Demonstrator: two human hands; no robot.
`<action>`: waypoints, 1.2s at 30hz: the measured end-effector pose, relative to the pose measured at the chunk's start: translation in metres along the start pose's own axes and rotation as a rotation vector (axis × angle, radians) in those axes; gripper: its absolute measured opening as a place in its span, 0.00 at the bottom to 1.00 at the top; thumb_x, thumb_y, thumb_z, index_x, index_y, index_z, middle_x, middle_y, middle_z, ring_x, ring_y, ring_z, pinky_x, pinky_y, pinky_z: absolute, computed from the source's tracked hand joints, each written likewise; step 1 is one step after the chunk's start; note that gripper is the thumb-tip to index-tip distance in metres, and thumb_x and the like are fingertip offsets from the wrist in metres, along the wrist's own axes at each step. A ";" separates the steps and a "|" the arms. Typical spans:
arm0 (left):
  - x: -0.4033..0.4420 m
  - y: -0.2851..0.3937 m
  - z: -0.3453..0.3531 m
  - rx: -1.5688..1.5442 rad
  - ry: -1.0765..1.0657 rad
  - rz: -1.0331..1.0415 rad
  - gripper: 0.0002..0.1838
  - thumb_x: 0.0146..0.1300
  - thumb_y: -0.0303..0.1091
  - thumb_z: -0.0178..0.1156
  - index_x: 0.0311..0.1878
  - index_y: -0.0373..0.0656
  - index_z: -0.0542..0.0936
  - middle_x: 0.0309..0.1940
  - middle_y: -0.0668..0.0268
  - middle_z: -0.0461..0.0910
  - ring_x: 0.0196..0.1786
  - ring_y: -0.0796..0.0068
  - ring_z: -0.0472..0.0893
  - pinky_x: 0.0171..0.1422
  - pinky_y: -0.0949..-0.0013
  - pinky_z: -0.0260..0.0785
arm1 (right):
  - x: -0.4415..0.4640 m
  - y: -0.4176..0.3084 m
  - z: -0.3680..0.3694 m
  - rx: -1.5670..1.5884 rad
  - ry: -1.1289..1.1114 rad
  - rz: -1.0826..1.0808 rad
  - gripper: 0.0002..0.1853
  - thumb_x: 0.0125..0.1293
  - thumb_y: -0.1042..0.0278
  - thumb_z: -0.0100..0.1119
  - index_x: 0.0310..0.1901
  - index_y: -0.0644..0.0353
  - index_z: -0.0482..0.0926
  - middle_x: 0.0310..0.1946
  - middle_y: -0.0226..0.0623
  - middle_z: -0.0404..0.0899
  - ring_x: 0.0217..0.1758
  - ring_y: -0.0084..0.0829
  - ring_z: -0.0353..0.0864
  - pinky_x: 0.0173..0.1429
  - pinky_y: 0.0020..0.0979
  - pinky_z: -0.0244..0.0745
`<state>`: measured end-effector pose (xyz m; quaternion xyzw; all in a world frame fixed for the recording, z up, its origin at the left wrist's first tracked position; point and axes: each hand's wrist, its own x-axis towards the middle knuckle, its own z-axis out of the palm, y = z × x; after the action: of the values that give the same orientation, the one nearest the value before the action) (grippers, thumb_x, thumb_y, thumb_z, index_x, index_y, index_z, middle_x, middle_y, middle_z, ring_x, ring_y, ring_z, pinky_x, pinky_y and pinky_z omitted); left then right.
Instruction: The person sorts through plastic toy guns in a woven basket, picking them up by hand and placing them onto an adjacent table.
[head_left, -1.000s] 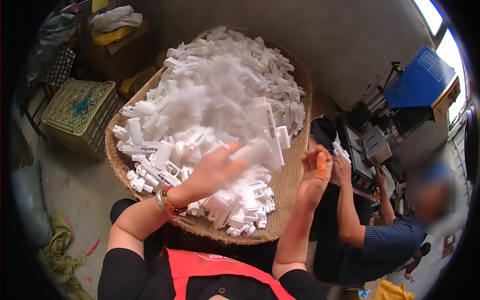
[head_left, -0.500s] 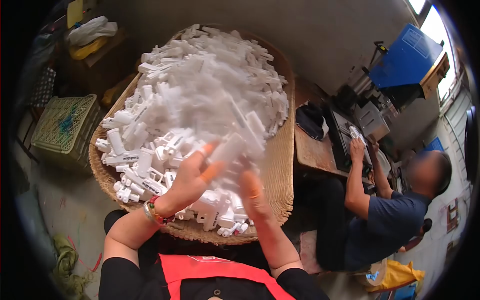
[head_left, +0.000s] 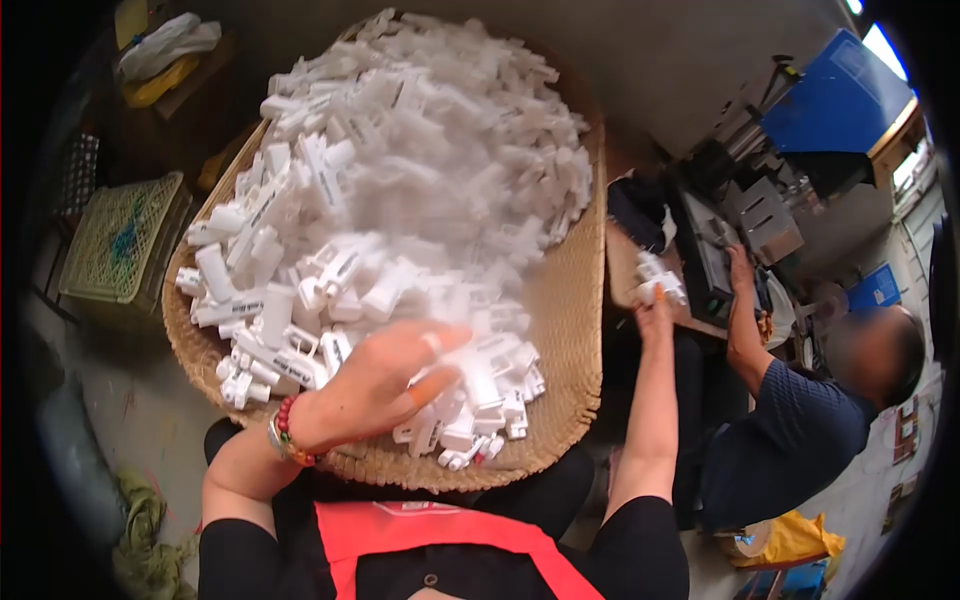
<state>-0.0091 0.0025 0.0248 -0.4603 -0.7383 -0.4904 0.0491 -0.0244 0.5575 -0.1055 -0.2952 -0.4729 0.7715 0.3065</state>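
Observation:
A heap of white plastic pieces (head_left: 290, 365), many with black lettering and some shaped like small toy pistols, fills much of a large woven basket (head_left: 565, 400). My left hand (head_left: 375, 380) hovers low over the near part of the heap, thumb and forefinger apart, with orange bands on its fingers. I see nothing clearly gripped in it. Out to the right, beyond the basket rim, my right hand (head_left: 655, 318) is closed around a small bunch of white plastic pieces (head_left: 658, 280), beside the edge of a wooden bench (head_left: 622, 262).
A co-worker (head_left: 790, 440) in a dark shirt sits at the right, hands near a dark machine (head_left: 705, 255) on the bench. A blue box (head_left: 835, 95) stands behind it. Green plastic crates (head_left: 125, 240) are at the left, near a green cloth (head_left: 150, 525) on the floor.
My right hand has swung from the heap out to the right with white pieces. My left hand has stayed by the heap, slightly lower. The co-worker's nearer hand no longer holds up a white piece.

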 end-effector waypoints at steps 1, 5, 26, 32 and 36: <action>0.000 -0.001 -0.002 -0.030 -0.012 -0.045 0.19 0.59 0.28 0.61 0.55 0.40 0.75 0.45 0.53 0.77 0.48 0.56 0.78 0.51 0.66 0.70 | 0.010 -0.003 -0.012 -0.040 0.058 -0.009 0.20 0.58 0.53 0.64 0.46 0.57 0.73 0.37 0.34 0.77 0.32 0.33 0.79 0.30 0.29 0.76; 0.005 0.004 -0.011 -0.050 0.005 -0.128 0.16 0.59 0.25 0.60 0.51 0.37 0.77 0.44 0.54 0.78 0.46 0.60 0.79 0.50 0.68 0.71 | -0.098 0.008 0.055 -0.439 -0.181 -0.119 0.20 0.63 0.64 0.55 0.55 0.59 0.67 0.39 0.30 0.74 0.40 0.24 0.74 0.38 0.25 0.72; -0.009 0.018 0.021 0.207 -0.105 -0.048 0.46 0.53 0.38 0.66 0.71 0.44 0.50 0.64 0.37 0.53 0.63 0.37 0.61 0.67 0.54 0.57 | -0.323 -0.020 0.200 -0.342 -0.589 -0.170 0.23 0.57 0.68 0.66 0.48 0.63 0.64 0.38 0.34 0.71 0.32 0.20 0.75 0.28 0.20 0.75; -0.004 0.000 0.015 0.074 0.294 0.000 0.31 0.58 0.22 0.53 0.67 0.40 0.61 0.54 0.51 0.71 0.49 0.64 0.77 0.52 0.67 0.70 | -0.360 -0.030 0.218 0.008 -0.771 -0.159 0.23 0.64 0.69 0.58 0.57 0.60 0.62 0.47 0.35 0.73 0.45 0.29 0.78 0.45 0.29 0.77; -0.006 -0.003 -0.002 -0.750 0.262 -0.358 0.27 0.68 0.30 0.49 0.69 0.37 0.56 0.56 0.63 0.69 0.47 0.78 0.73 0.52 0.75 0.69 | -0.353 -0.014 0.197 -0.205 -0.765 -0.129 0.09 0.67 0.63 0.54 0.42 0.60 0.75 0.32 0.32 0.78 0.34 0.25 0.80 0.36 0.24 0.75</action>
<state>-0.0084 -0.0028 0.0204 -0.2449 -0.5649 -0.7797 -0.1140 0.0568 0.1895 0.0400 0.0147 -0.6449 0.7538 0.1252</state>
